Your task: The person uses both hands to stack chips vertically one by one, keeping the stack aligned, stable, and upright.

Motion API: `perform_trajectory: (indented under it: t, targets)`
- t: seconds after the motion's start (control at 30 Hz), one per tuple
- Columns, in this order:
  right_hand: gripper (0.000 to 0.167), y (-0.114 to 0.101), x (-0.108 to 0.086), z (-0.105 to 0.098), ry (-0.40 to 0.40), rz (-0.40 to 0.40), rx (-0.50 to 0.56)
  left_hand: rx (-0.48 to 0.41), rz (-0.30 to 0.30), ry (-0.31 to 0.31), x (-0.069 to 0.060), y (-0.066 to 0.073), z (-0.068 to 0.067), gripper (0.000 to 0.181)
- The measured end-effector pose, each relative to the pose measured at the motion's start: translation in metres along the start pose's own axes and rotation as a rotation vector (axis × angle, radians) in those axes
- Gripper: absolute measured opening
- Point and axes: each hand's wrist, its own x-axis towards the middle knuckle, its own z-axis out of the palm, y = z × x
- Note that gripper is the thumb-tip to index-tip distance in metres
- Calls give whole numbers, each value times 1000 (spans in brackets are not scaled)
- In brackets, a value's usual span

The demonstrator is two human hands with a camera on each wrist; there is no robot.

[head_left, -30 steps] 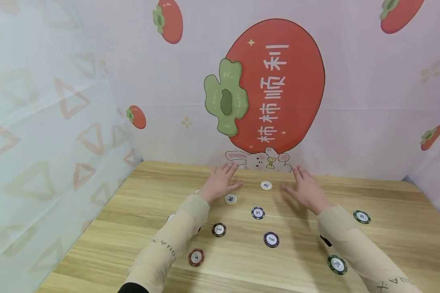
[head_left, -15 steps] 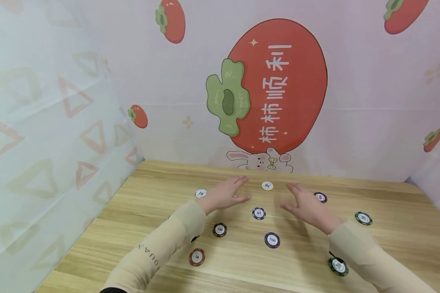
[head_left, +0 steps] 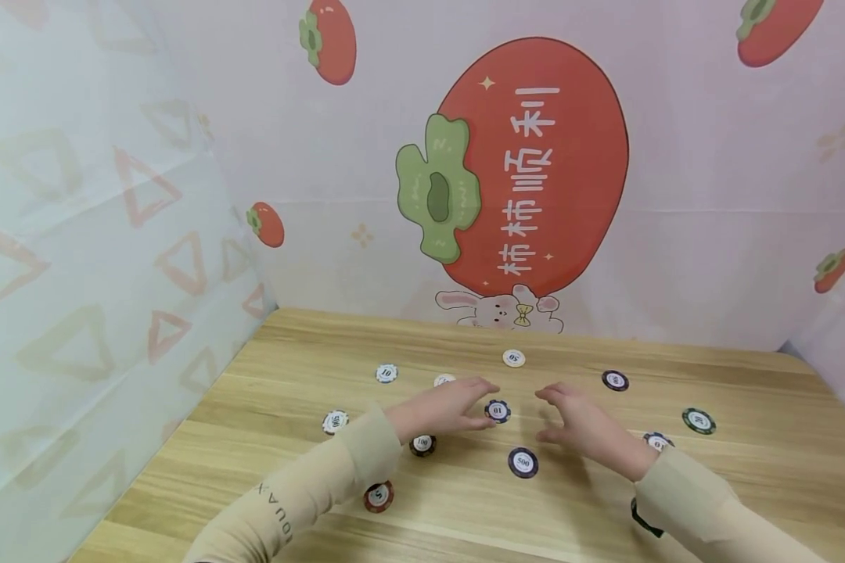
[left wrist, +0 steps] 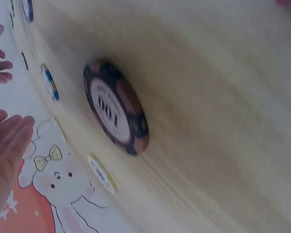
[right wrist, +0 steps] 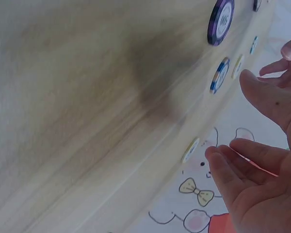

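Observation:
Both bare hands hover above the wooden table with fingers extended, holding nothing. My left hand (head_left: pixel 449 408) reaches in from the left, and my right hand (head_left: pixel 591 426) faces it from the right. In the gap between them lies a blue-rimmed poker chip (head_left: pixel 498 411) marked 10, closest to the left fingertips. A black-and-brown 100 poker chip (head_left: pixel 423 445) lies by the left wrist and shows large in the left wrist view. Toward me from the gap is a purple 500 poker chip (head_left: pixel 523 462). A white poker chip (head_left: pixel 444 380) is partly hidden behind the left hand.
More poker chips lie scattered flat: a white 50 chip (head_left: pixel 513 358) at the back, a white 10 chip (head_left: pixel 386 373), a white 500 chip (head_left: pixel 336 422), a red 5 chip (head_left: pixel 379 496) and a green chip (head_left: pixel 699 421). A printed cloth (head_left: pixel 711 274) hangs behind the table.
Both hands have drawn back from the table's far edge toward me, coming to either side of the blue chip. The chips visible in all views have stayed in place.

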Motion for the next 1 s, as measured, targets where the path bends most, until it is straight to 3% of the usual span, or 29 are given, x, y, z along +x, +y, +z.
perform_trajectory:
  t: [0.23,0.37,0.7,1.0]
  targets:
    - [48,-7,-5,5,-19,-48,24,18,129,31,-1,11,9,41]
    - [47,-8,-7,8,-34,-45,56,0,147,33,0,14,16,37]
    - [44,-8,-12,16,-88,-2,153,-99,92,15,1,28,27,40]
    - [38,-12,-15,24,-135,76,232,-199,-13,29,3,39,37,38]
